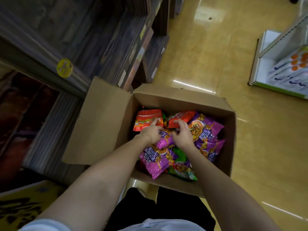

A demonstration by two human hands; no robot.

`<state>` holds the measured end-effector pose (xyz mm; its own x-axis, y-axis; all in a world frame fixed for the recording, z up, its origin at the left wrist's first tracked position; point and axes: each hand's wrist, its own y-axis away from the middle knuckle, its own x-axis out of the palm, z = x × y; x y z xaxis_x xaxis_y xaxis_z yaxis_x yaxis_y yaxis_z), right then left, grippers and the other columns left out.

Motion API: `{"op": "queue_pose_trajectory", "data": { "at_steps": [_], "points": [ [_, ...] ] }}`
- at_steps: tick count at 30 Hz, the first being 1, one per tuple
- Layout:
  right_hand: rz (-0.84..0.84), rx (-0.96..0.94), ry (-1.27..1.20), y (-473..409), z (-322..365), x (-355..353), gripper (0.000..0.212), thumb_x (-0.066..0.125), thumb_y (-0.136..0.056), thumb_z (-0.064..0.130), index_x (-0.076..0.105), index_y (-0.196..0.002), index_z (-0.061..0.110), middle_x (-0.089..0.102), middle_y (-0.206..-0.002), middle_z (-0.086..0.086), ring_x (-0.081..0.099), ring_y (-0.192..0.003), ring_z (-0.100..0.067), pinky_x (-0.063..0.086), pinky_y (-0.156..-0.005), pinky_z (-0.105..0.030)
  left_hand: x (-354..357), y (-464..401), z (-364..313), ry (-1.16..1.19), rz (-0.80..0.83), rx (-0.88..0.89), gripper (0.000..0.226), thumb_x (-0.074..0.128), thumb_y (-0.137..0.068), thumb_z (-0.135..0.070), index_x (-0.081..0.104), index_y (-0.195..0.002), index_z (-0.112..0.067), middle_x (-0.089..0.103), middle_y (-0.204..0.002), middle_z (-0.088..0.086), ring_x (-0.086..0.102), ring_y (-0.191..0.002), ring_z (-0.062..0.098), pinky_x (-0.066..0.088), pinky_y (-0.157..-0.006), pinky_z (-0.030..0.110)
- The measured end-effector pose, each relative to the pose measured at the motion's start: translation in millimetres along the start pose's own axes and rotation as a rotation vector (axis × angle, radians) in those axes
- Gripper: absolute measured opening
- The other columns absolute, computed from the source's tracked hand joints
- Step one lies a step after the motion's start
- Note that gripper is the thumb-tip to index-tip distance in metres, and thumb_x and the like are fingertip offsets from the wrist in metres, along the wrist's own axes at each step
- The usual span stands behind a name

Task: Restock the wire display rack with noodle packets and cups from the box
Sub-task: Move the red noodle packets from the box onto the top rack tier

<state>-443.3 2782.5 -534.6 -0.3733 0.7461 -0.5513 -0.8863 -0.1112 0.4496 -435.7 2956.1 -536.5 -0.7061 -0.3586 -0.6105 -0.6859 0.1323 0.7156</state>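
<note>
Left hand [152, 131] fingers straight touching orange packet [147, 120], right hand [181, 132] curled gripping red packet [180, 119], inside box [106, 124]

Motion blur and hidden packets in the store aisle

The shelves [70, 39] on the left smear into streaks, so their goods cannot be read. The box [183, 100] hides its deeper packets under the purple packets [156, 157]; a green packet [181, 172] shows only partly. The white rack [281, 64] is cut off at the right edge, holding perhaps bottles.
</note>
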Motion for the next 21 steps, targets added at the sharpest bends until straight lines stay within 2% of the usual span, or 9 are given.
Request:
{"op": "queue_pose_trajectory", "data": {
  "at_steps": [2, 5, 10, 13, 15, 18, 21],
  "points": [
    [0.017, 0.027, -0.043, -4.3, 0.7, -1.6, 0.049, 0.062, -0.093, 0.005, 0.051, -0.139, 0.021, 0.047, -0.144, 0.0, 0.055, -0.124, -0.019, 0.049, -0.106, -0.037, -0.9, -7.5, -3.3, -0.008, 0.036, -0.014, 0.051, 0.048, -0.101, -0.015, 0.045, -0.15, -0.026, -0.006, -0.169, -0.005, 0.039, -0.143, 0.029, 0.051, -0.101, 0.038],
    [0.036, 0.069, -0.055, -7.0, 0.1, -4.0, 0.05, 0.062, -0.093, 0.004, 0.051, -0.139, 0.021, 0.052, -0.139, -0.002, 0.056, -0.123, -0.02, 0.05, -0.104, -0.035, -1.0, -10.7, -4.8, -0.042, 0.011, -0.01, 0.053, 0.046, -0.102, -0.011, 0.04, -0.153, -0.019, 0.007, -0.169, -0.002, 0.032, -0.148, 0.026, 0.037, -0.116, 0.041],
    [0.039, 0.092, -0.003, -8.8, 3.0, -8.4, 0.049, 0.06, -0.094, 0.004, 0.049, -0.141, 0.014, 0.057, -0.138, -0.007, 0.058, -0.123, -0.024, 0.049, -0.104, -0.037, -4.2, 0.3, -1.8, 0.044, -0.145, -0.025, 0.049, 0.047, -0.104, -0.018, 0.041, -0.151, -0.007, 0.026, -0.164, 0.004, 0.032, -0.148, 0.026, 0.029, -0.12, 0.038],
    [0.013, 0.097, 0.016, -6.3, 12.6, -9.5, 0.046, 0.059, -0.094, 0.0, 0.051, -0.138, 0.01, 0.058, -0.138, -0.008, 0.058, -0.123, -0.025, 0.049, -0.104, -0.039, -12.3, 11.8, -1.1, 0.191, -0.317, -0.075, 0.038, 0.059, -0.099, -0.021, 0.057, -0.132, -0.004, 0.053, -0.138, 0.011, 0.054, -0.126, 0.03, 0.043, -0.108, 0.039],
    [-0.017, 0.087, 0.021, -3.3, 19.0, -9.3, 0.04, 0.058, -0.093, -0.001, 0.056, -0.132, 0.011, 0.06, -0.134, -0.008, 0.058, -0.121, -0.025, 0.049, -0.104, -0.039, -19.0, 21.4, 0.3, 0.295, -0.43, -0.097, 0.025, 0.067, -0.094, -0.021, 0.064, -0.114, -0.007, 0.06, -0.117, 0.009, 0.064, -0.106, 0.027, 0.05, -0.095, 0.038],
    [-0.078, 0.035, -0.009, 4.3, 27.5, -8.7, 0.027, 0.057, -0.095, 0.002, 0.063, -0.118, 0.015, 0.064, -0.122, -0.006, 0.062, -0.109, -0.021, 0.053, -0.093, -0.034, -33.8, 43.8, -1.0, 0.404, -0.56, -0.114, 0.01, 0.071, -0.091, -0.019, 0.063, -0.094, -0.014, 0.061, -0.104, 0.003, 0.065, -0.092, 0.018, 0.05, -0.085, 0.031],
    [-0.122, -0.022, -0.025, 15.6, 39.5, -11.3, 0.018, 0.058, -0.099, 0.009, 0.067, -0.111, 0.018, 0.064, -0.112, -0.002, 0.061, -0.089, -0.009, 0.048, -0.072, -0.017, -45.0, 69.3, -3.7, 0.438, -0.677, -0.15, 0.016, 0.073, -0.088, -0.013, 0.058, -0.081, -0.014, 0.062, -0.092, 0.0, 0.059, -0.086, 0.017, 0.047, -0.078, 0.032]
  ]
}}
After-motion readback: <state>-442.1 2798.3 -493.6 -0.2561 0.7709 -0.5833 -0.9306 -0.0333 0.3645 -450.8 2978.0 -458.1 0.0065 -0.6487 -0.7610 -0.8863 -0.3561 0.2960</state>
